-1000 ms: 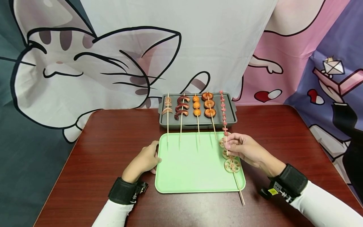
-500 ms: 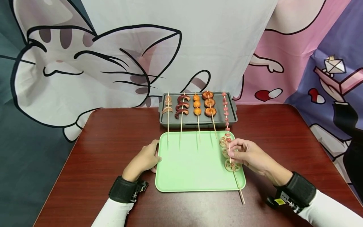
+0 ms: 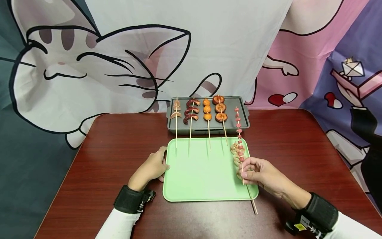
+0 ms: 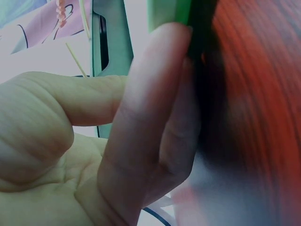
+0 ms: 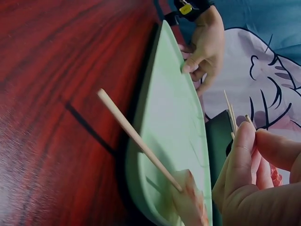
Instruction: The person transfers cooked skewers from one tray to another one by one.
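1. Pink skewer (image 3: 239, 132): in the head view it spans from over the near right part of the pan (image 3: 232, 123) to over the right side of the tray (image 3: 206, 176), its lower pieces overlapping the lotus skewer (image 3: 236, 161). Whether the two touch, I cannot tell.
2. Head view: the right hand (image 3: 256, 172) pinches the pink skewer's stick near its lower end. With most of the length beyond the fingers, it could swivel or dip if the pinch loosens.
3. Same view: those fingers cover part of the lotus skewer; lowering them carelessly could shove its slices aside.
4. Left wrist view: the left hand (image 4: 146, 108) has its fingers curved up against the tray's edge, blurred. Lifting or tugging there could tilt the tray and start the lotus skewer sliding.
5. Right wrist view: thumb and finger meet on the stick's tip. The lotus skewer's bare stick juts past the tray's rim over the bench (image 5: 56, 155); a passing wrist could catch it and flip it off.
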{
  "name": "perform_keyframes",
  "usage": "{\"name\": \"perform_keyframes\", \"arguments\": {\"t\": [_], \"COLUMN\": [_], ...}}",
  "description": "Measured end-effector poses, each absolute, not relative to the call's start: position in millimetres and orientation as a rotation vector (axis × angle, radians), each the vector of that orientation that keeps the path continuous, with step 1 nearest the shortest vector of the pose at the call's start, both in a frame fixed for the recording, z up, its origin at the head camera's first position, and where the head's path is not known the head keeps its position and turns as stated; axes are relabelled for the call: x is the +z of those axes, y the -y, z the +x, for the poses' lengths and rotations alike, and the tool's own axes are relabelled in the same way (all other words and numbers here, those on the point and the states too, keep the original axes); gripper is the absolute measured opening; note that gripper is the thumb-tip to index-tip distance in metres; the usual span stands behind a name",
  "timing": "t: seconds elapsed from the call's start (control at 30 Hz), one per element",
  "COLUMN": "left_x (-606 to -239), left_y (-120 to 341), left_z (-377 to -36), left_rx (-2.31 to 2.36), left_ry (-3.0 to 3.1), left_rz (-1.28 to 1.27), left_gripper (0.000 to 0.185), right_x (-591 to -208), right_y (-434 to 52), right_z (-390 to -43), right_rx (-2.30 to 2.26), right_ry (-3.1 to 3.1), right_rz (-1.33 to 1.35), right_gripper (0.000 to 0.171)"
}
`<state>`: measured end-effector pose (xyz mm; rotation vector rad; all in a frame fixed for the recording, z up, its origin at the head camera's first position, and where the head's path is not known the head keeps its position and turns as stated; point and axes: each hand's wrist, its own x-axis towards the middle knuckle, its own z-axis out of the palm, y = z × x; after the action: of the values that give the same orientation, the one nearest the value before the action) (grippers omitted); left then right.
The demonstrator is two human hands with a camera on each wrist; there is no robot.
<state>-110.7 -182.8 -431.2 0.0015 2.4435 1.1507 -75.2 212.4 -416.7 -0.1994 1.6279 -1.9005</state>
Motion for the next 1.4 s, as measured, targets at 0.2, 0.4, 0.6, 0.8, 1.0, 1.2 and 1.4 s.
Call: {"name": "perform_keyframes", "arguments": {"t": [0.2, 0.4, 0.6, 0.8, 1.0, 1.2, 1.4], "left_x": [-431.3, -430.7, -429.4, -429.1, -429.0, -429.2, -429.3], "left_y": [182.5, 182.6, 183.1, 183.0, 182.8, 182.4, 182.0], "left_z": [-111.0, -110.7, -110.0, -109.7, -109.7, -109.4, -109.3], "left_rx": [1.142, 1.132, 1.136, 1.155, 1.153, 1.140, 1.155], "left_ry": [-2.448, -2.455, -2.455, -2.450, -2.445, -2.445, -2.452], "left_rz": [0.015, 0.016, 0.014, 0.018, 0.012, 0.015, 0.015], "left_gripper": [0.071, 0.071, 0.071, 0.070, 0.070, 0.071, 0.070], "right_x": [-418.0, -421.3, -425.0, -427.3, -430.3, -432.8, -433.2], "right_y": [-214.5, -215.8, -215.0, -213.0, -214.3, -218.3, -219.0], "right_z": [-65.2, -56.5, -48.2, -38.5, -30.9, -25.5, -22.7], "right_rx": [-1.879, -1.849, -1.835, -1.826, -1.815, -1.776, -1.761], "right_ry": [-1.624, -1.617, -1.622, -1.608, -1.594, -1.634, -1.624], "right_rz": [-0.167, -0.123, -0.128, -0.153, -0.169, -0.157, -0.145], "right_gripper": [0.011, 0.011, 0.012, 0.012, 0.012, 0.014, 0.017]}}
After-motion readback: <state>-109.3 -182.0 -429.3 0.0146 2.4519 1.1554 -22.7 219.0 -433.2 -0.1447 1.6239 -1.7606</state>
